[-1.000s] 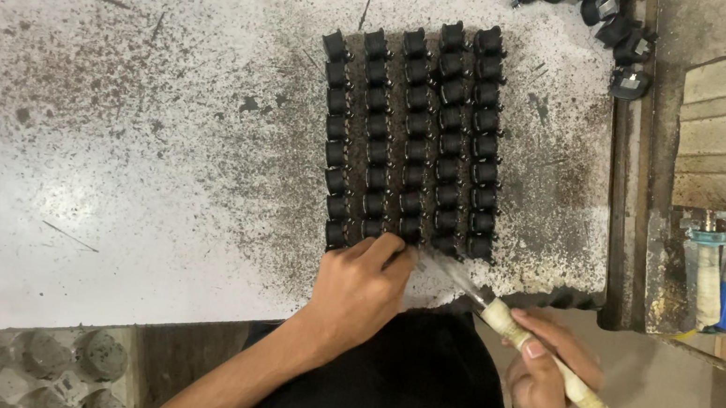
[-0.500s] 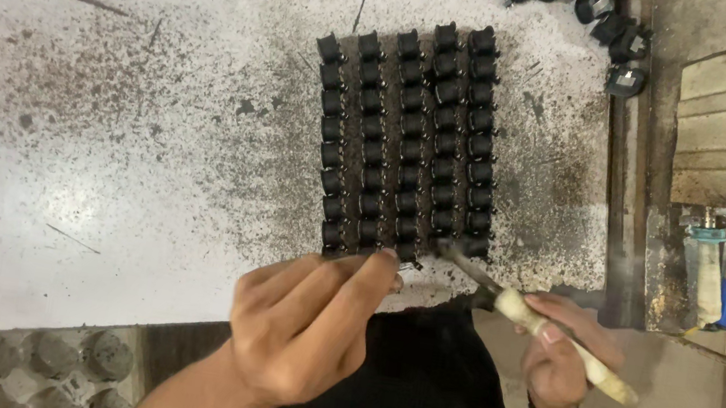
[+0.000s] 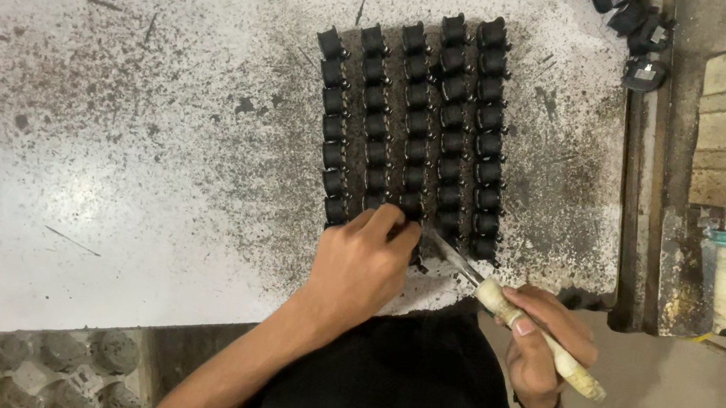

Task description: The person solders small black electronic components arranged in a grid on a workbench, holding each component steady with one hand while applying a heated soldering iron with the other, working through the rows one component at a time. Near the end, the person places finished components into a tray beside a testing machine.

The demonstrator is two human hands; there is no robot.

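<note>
My left hand point(image 3: 361, 265) rests on the near edge of a block of small black parts point(image 3: 412, 126) set in five rows on the speckled white table point(image 3: 106, 149), fingertips on the nearest pieces. My right hand point(image 3: 542, 348) grips a tool's pale wrapped handle point(image 3: 538, 338), and its thin metal tip point(image 3: 450, 256) points in just beside my left fingers.

We see bright light glaring on the white table point(image 3: 59, 142) at the top left. The right side looks dimmer. Everything is fairly sharp, with soft shadows.
</note>
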